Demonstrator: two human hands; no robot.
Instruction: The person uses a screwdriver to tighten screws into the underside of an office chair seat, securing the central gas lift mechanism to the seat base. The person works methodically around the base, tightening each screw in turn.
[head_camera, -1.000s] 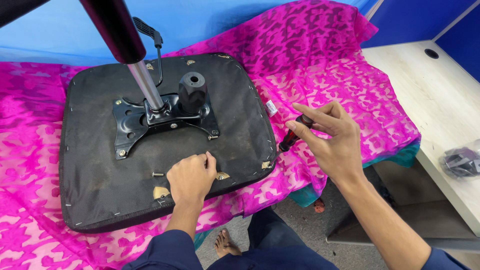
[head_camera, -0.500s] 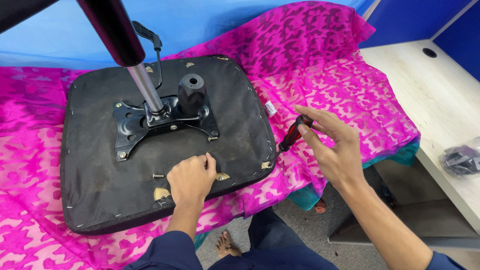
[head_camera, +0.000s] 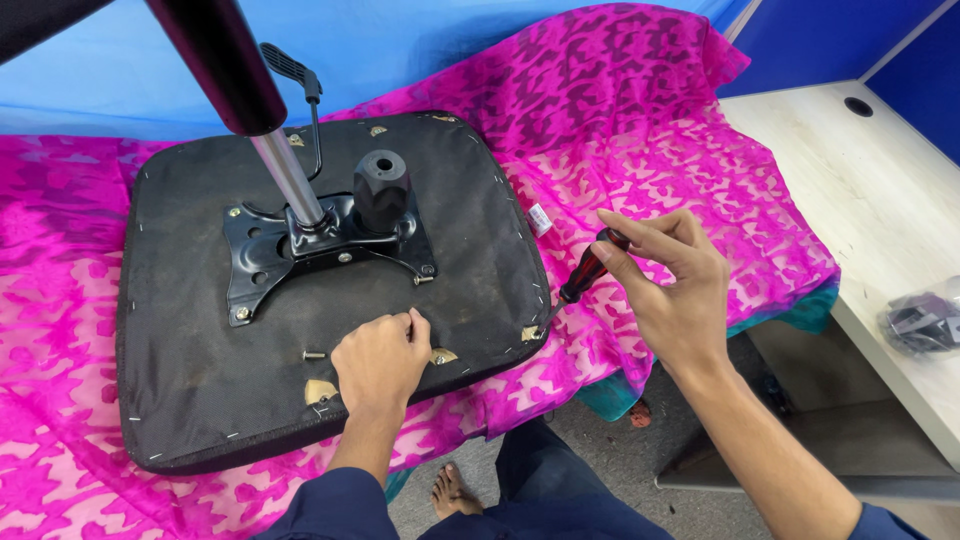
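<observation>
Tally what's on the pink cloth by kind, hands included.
Upturned black seat base: 1
Metal mounting plate with gas cylinder: 1
Loose screw on the seat: 1
Dark-handled screwdriver: 1
Hands: 2, left hand on the seat, right hand holding the screwdriver
Total: 6

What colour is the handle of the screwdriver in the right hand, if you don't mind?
The screwdriver handle is dark red with a black end, shown best in the head view.

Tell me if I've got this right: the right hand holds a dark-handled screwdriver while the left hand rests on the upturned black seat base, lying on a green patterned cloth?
Not quite: the head view shows the patterned cloth is bright pink, not green. The right hand does hold the dark-handled screwdriver, and the left hand rests on the upturned black seat base.
</observation>
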